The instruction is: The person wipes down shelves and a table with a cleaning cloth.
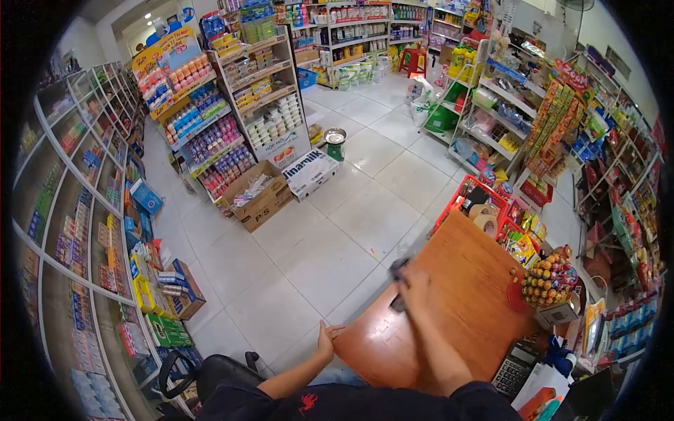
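Observation:
My right hand (415, 289) is over the far left edge of the brown wooden desk (463, 281). It is blurred by motion and closed on a dark cloth (399, 269), parts of which show on both sides of the fingers. Smearing hides the cloth's exact shape. At the desk's near left corner is my left hand (327, 341), fingers stretched out and holding nothing. Its fingertips touch or nearly touch the desk's edge.
A calculator (515, 368), a lollipop stand (550, 279) and red baskets (472, 196) line the desk's right and far sides. A black chair (223, 379) is at my left. Beyond the tiled floor stand a cardboard box (261, 203), a green scale (335, 144) and stocked shelves (270, 77).

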The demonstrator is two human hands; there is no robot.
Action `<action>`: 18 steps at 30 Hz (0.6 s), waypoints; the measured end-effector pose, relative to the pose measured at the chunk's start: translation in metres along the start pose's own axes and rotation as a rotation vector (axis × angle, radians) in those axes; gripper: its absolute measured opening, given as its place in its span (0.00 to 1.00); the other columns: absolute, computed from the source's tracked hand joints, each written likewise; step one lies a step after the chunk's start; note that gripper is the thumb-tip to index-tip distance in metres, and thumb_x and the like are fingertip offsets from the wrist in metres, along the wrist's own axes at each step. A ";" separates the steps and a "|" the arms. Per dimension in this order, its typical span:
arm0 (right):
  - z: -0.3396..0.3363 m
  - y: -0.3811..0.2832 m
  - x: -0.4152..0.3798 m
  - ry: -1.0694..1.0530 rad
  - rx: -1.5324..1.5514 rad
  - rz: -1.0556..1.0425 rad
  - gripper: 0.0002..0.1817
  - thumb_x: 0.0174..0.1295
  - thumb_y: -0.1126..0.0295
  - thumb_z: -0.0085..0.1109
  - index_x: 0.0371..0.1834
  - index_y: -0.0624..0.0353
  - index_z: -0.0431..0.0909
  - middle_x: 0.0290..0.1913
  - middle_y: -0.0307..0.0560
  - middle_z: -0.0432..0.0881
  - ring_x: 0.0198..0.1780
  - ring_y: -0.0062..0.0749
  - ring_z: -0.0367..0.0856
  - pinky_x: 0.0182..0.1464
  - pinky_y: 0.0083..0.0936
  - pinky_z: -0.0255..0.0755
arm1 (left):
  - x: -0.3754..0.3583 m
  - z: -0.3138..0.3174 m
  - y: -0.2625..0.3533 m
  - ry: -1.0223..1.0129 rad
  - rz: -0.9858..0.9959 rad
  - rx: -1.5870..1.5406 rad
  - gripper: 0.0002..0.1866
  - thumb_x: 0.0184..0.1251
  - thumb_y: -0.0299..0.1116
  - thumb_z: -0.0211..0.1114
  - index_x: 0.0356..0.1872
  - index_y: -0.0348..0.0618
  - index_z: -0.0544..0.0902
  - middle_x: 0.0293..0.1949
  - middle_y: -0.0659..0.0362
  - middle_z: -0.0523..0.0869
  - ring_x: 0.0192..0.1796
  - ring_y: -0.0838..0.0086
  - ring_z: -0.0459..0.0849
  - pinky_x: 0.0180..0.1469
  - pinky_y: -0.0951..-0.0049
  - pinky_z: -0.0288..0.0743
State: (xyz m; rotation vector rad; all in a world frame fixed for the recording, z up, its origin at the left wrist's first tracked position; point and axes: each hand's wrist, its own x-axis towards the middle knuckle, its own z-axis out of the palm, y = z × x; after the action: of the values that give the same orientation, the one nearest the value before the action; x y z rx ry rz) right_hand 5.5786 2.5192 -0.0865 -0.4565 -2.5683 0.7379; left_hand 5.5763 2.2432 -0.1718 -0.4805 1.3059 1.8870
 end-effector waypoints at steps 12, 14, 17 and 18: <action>0.034 -0.049 -0.048 -0.505 0.260 -0.457 0.22 0.40 0.68 0.60 0.45 0.50 0.75 0.48 0.45 0.75 0.51 0.40 0.71 0.53 0.39 0.60 | 0.008 -0.005 -0.014 0.256 -0.105 -0.406 0.39 0.58 0.66 0.36 0.48 0.35 0.70 0.42 0.45 0.77 0.47 0.57 0.74 0.52 0.56 0.68; 0.037 0.008 -0.009 -0.293 0.214 -0.346 0.21 0.37 0.69 0.61 0.40 0.51 0.77 0.44 0.44 0.77 0.45 0.42 0.71 0.50 0.37 0.61 | 0.005 0.004 -0.007 0.266 -0.105 -0.301 0.38 0.59 0.65 0.36 0.44 0.34 0.71 0.36 0.45 0.78 0.43 0.58 0.76 0.49 0.56 0.69; 0.010 0.063 0.041 0.013 0.051 -0.104 0.18 0.39 0.70 0.59 0.39 0.53 0.78 0.43 0.47 0.77 0.46 0.43 0.70 0.50 0.37 0.61 | 0.002 0.007 -0.008 0.390 -0.067 -0.183 0.38 0.59 0.65 0.34 0.41 0.33 0.72 0.33 0.44 0.79 0.41 0.58 0.76 0.47 0.55 0.70; 0.015 0.063 0.045 0.011 0.060 -0.109 0.18 0.39 0.70 0.59 0.39 0.53 0.78 0.43 0.47 0.77 0.46 0.43 0.70 0.50 0.37 0.61 | 0.002 0.010 -0.007 0.406 -0.076 -0.180 0.39 0.59 0.65 0.34 0.40 0.33 0.72 0.36 0.42 0.78 0.42 0.55 0.76 0.48 0.53 0.68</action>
State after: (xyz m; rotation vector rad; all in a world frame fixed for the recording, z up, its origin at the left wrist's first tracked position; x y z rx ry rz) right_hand 5.5454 2.5820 -0.1192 -0.2978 -2.5304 0.7681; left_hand 5.5814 2.2536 -0.1731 -1.0356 1.3497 1.9144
